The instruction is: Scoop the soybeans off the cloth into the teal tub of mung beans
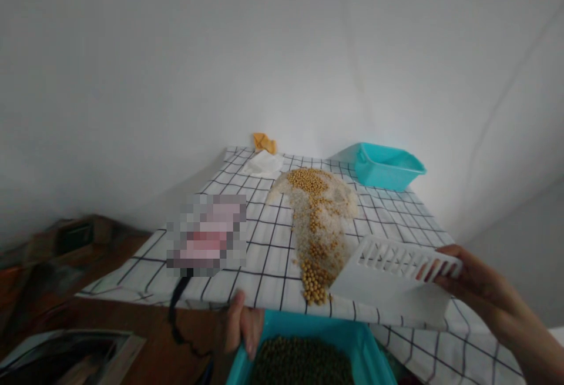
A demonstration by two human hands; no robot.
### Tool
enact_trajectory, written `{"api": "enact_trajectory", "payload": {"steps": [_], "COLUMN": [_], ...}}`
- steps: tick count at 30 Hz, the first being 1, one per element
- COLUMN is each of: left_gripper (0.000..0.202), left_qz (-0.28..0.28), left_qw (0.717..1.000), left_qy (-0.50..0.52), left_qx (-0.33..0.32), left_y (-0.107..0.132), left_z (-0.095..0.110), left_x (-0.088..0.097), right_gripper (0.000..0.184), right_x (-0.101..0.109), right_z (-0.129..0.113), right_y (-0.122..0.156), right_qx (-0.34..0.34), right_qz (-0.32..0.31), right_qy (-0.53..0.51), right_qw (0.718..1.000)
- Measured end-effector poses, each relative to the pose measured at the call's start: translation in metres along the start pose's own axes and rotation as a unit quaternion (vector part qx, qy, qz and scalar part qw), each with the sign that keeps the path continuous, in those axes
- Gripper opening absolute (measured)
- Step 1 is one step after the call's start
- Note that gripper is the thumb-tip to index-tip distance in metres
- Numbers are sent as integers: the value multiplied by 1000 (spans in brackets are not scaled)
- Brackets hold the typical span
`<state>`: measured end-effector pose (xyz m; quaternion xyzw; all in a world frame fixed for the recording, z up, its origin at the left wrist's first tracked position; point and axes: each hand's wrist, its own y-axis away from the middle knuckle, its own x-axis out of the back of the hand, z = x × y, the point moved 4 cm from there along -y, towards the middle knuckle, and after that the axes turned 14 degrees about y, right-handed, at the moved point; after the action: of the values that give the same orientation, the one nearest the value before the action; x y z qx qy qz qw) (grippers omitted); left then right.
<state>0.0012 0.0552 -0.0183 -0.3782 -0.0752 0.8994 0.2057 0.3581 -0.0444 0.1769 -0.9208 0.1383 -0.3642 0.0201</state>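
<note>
View from above my hands. The white slotted scoop (388,282) lies tilted on the checked cloth (264,238), its flat blade touching the near end of the trail of soybeans (315,282). My right hand (473,282) holds the scoop at its slotted back wall. My fingers (434,270) are clamped there, showing through the slots, so the blade extends leftward away from them. The soybeans lie mixed with white rice (328,206) in a strip running from mid-cloth to the near edge.

Below that edge, the fingers of my left hand (242,326) curl closed over the rim of a teal basin (282,338), which holds darker beans (299,361). At the far right corner stands a second teal basin (388,167). A white tissue (264,163) and an orange scrap (264,142) lie at the far edge. A blurred pink item (207,235) with a black cord (176,308) lies to the left.
</note>
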Motion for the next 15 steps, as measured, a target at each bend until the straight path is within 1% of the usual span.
{"api": "enact_trajectory", "payload": {"steps": [2,5,8,10,13,15], "left_gripper": [79,78,78,77,75,76], "left_qz": [4,9,39,67,97,106], "left_qw": [1000,1000,999,997,995,994], "left_qy": [17,23,27,30,32,32], "left_qx": [-6,9,17,16,15,17], "left_y": [2,3,6,8,10,11], "left_z": [2,6,9,9,10,10], "left_x": [-4,-11,-18,-21,-25,-25], "right_gripper": [28,29,28,26,26,26], "right_x": [1,0,0,1,-1,-4], "right_z": [-1,-4,-6,-5,-4,-6], "right_y": [5,12,15,14,10,7], "right_qx": [-2,-6,-3,-5,-8,-7], "right_qz": [18,37,35,18,-24,-22], "right_qy": [5,6,4,3,-6,-21], "right_qw": [1000,999,999,1000,1000,1000]}}
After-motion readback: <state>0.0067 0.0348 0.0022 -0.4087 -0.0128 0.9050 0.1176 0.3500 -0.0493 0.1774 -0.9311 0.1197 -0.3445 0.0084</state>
